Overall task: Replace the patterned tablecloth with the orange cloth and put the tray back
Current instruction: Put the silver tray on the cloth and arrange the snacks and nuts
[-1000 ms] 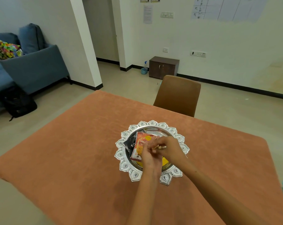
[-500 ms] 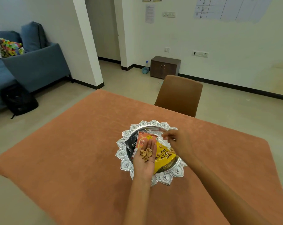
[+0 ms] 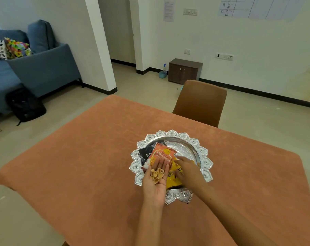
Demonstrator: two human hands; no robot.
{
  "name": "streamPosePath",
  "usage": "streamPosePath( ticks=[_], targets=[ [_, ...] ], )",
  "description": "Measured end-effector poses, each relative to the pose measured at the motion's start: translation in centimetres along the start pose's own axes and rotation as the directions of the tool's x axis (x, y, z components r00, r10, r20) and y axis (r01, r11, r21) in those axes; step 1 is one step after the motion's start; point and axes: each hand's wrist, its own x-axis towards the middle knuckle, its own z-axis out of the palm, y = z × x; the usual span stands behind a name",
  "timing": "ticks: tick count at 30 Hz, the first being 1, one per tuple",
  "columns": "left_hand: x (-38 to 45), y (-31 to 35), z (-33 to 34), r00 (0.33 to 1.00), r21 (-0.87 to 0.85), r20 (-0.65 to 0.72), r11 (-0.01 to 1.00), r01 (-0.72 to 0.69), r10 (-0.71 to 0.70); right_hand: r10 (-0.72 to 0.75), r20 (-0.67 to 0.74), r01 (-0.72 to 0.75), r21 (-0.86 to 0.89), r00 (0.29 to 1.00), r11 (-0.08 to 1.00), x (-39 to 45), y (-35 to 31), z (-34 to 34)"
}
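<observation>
Head view shows the left hand (image 3: 157,181) palm up and flat above the near part of the tray (image 3: 203,153), cupping loose nut shells (image 3: 157,175) without gripping them. The right hand (image 3: 185,170) rests with relaxed fingers on a yellow packet (image 3: 173,180); I cannot tell whether it pinches anything. A tilt of the open palm could likely spill shells onto the orange cloth (image 3: 83,166), which covers the table from edge to edge, the tray standing near its middle. A brown chair (image 3: 200,102) stands at the far edge; a blue sofa (image 3: 40,70) sits far left.
</observation>
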Motion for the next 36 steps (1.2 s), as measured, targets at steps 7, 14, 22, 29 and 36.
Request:
streamPosePath(
  ticks=[7,14,22,29,36],
  targets=[
    [-0.7,0.4,-0.4,1.000,-0.002,-0.014,1.000,-0.005,0.005,0.000,-0.070,0.001,0.018,0.998,1.000,0.5,0.3,3.6],
    [-0.3,0.1,-0.3,0.999,0.011,-0.041,1.000,-0.013,0.013,0.033,-0.148,-0.026,0.049,0.989,0.998,1.0,0.6,1.8],
    [-0.5,-0.3,-0.7,0.999,0.048,-0.052,0.999,0.014,-0.011,0.093,-0.279,-0.007,0.296,0.956,0.955,1.9,1.5,-0.1],
    [-0.4,-1.9,0.5,0.996,0.049,-0.090,0.998,0.033,-0.029,-0.006,-0.213,0.142,0.630,0.977,0.764,-0.9,-2.4,-3.2],
    [-0.2,-1.0,0.5,0.997,-0.057,-0.038,0.996,0.066,-0.068,0.099,-0.360,0.135,0.571,0.928,0.809,0.6,0.9,-2.9]
  ],
)
